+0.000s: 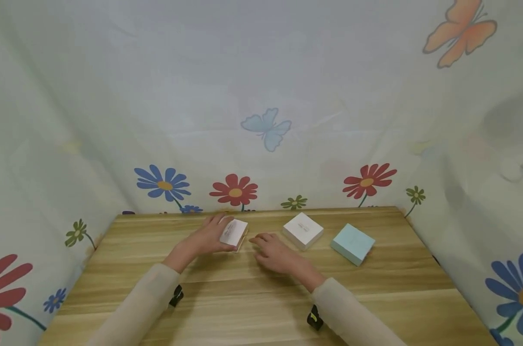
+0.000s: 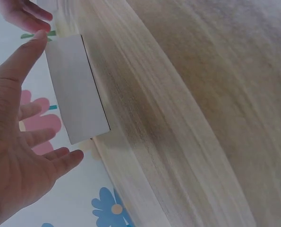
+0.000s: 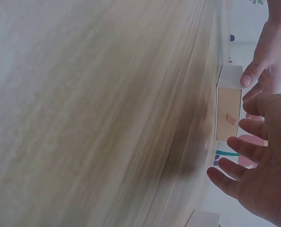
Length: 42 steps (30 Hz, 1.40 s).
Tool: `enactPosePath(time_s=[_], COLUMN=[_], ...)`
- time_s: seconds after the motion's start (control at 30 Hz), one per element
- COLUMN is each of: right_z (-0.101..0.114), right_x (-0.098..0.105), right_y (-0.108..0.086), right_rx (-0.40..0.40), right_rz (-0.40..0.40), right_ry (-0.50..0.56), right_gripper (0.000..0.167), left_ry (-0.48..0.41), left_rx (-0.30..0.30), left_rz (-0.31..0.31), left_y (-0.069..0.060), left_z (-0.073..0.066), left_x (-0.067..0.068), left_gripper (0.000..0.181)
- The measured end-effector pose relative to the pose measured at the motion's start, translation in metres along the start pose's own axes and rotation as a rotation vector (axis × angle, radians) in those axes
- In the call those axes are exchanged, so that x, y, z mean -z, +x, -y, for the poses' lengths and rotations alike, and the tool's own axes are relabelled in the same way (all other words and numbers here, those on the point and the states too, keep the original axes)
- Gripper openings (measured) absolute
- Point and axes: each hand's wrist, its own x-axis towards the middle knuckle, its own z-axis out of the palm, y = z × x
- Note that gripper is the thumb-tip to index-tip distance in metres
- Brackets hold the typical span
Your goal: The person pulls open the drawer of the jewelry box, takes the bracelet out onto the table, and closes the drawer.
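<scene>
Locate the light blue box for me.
In the head view, the light blue box sits on the right side of the wooden table, just right of the middle white box.

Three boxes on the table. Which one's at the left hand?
The leftmost white box: in the head view, the left hand covers its left edge. The middle white box and light-blue box lie farther right.

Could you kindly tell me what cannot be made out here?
- Head view: lettering on the left white box, too small.
- Head view: left white box's left side, hidden by the left hand.
- Right wrist view: rest of another white box, cut off by bottom edge.
</scene>
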Motion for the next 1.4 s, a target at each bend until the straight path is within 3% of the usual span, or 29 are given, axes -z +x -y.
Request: enactPosePath(time_s=[0.23, 0.6, 1.03, 1.4], right_z=[0.001, 0.000, -0.006, -0.008], right_x=[-0.003, -0.006, -0.002, 0.008], right_y=[0.004, 0.012, 0.017, 0.017], right_rx=[0.007, -0.008, -0.054, -0.058], right_rz=[-0.002, -0.023, -0.023, 0.006], right_ry=[-0.022, -0.027, 0.008, -0.009], right_gripper=[0.046, 0.044, 0.046, 0.048], left_ry=[-0.013, -0.068, -0.081, -0.012], left_rx=[-0.016, 0.027, 0.055, 0.038], left_rz=[0.018, 0.074, 0.124, 0.069], left_y=[0.006, 0.013, 0.015, 0.013], left_z=[0.004, 0.008, -0.005, -0.005], left_x=[0.002, -0.002, 0.007, -0.001], left_gripper=[0.098, 0.105, 0.093, 0.092])
